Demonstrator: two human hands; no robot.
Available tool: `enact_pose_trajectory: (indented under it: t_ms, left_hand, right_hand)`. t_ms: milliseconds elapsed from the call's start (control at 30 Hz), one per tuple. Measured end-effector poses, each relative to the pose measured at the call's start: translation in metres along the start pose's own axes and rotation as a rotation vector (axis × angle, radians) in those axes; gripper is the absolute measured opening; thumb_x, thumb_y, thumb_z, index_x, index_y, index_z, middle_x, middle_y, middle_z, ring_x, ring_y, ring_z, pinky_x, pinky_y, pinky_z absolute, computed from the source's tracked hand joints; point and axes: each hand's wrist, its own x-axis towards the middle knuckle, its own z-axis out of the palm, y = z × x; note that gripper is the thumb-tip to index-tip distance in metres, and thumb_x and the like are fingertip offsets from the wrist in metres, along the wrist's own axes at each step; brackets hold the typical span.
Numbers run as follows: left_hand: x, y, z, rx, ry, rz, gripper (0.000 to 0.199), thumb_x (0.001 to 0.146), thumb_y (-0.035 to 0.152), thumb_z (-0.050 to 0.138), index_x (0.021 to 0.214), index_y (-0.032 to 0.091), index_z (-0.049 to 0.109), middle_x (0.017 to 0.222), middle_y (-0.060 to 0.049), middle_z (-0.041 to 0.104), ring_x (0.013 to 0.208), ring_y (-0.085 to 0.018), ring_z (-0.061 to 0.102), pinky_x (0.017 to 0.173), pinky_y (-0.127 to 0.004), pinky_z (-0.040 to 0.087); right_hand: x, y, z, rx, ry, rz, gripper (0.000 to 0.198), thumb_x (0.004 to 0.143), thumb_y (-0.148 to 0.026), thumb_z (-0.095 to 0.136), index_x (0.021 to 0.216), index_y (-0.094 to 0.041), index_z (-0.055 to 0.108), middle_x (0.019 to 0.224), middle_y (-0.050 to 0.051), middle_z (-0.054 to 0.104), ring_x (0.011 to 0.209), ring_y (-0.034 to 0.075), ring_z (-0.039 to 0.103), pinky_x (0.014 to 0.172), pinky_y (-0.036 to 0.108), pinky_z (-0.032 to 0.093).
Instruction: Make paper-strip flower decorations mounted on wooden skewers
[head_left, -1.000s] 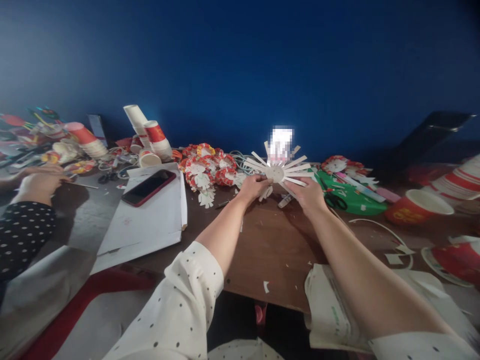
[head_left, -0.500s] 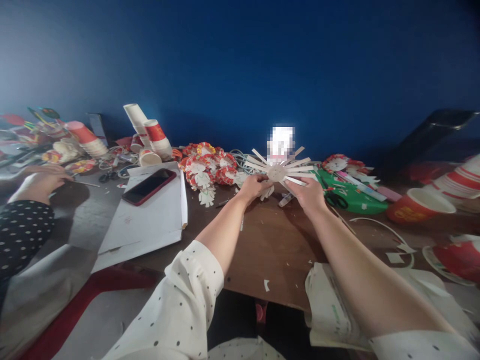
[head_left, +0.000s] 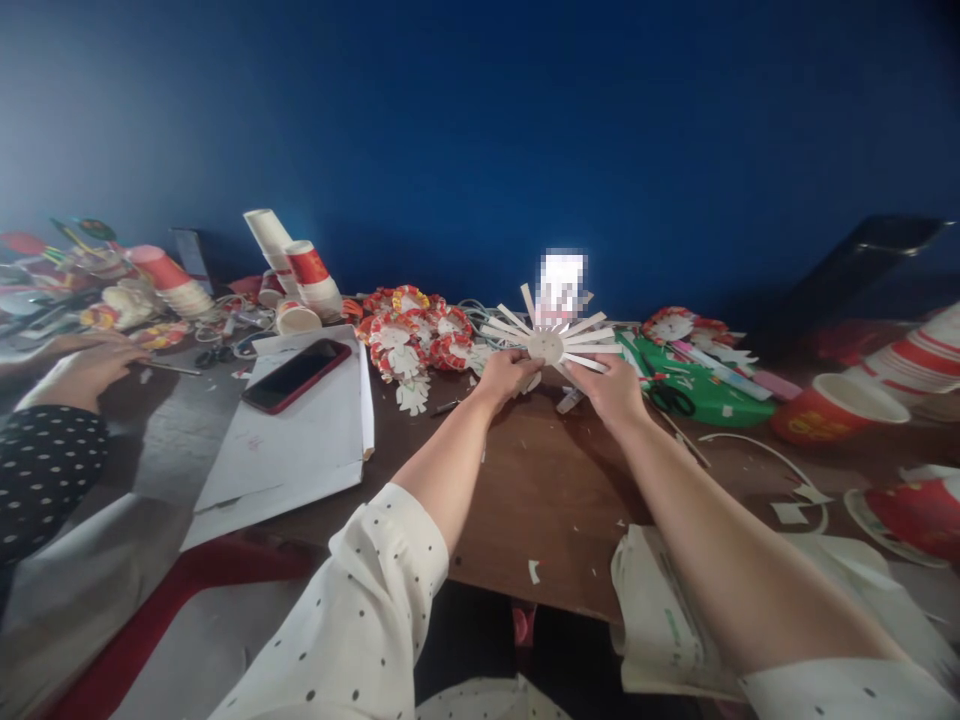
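Between my hands is a cut paper cup (head_left: 546,346), its wall slit into strips that fan out around a round base. My left hand (head_left: 507,378) grips it from the left, fingers closed at the edge of the base. On the right, the fingers of my right hand (head_left: 611,388) are closed on the lower strips. The cup is held above the brown table (head_left: 540,480), in front of a bright, blurred-out patch (head_left: 561,285). Some strips toward the far side are partly lost against that brightness.
Red-and-white paper crafts (head_left: 409,335) lie left of centre. A phone (head_left: 296,375) rests on a white box (head_left: 300,450). Black-handled scissors (head_left: 673,398) lie on a green sheet (head_left: 712,395) at right, near a red paper cup (head_left: 840,410). Another person's hand (head_left: 86,370) is at far left.
The cut cup has shifted slightly left and turned a little, so its strips point differently. Both my hands keep hold of it, the right one moving slightly left.
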Motion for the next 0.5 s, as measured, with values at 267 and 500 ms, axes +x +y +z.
enact_pose_trajectory:
  t_ms: [267, 500]
  left_hand:
    - [-0.004, 0.005, 0.003, -0.013, 0.027, 0.028, 0.020, 0.068, 0.036, 0.077, 0.070, 0.016, 0.072, 0.060, -0.002, 0.065, 0.056, -0.015, 0.056, 0.056, -0.026, 0.041]
    - [-0.002, 0.004, 0.000, -0.082, 0.131, 0.048, 0.029, 0.066, 0.040, 0.082, 0.078, 0.015, 0.073, 0.072, -0.005, 0.071, 0.067, -0.016, 0.062, 0.066, -0.026, 0.046]
  right_hand:
    - [0.006, 0.012, 0.002, 0.061, -0.013, -0.017, 0.043, 0.067, -0.041, 0.075, 0.098, -0.012, 0.077, 0.094, 0.010, 0.078, 0.094, 0.028, 0.072, 0.085, 0.036, 0.054]
    - [0.009, 0.015, -0.004, 0.041, -0.104, 0.012, 0.039, 0.069, -0.041, 0.075, 0.096, -0.013, 0.077, 0.095, 0.009, 0.079, 0.096, 0.027, 0.071, 0.087, 0.035, 0.052]
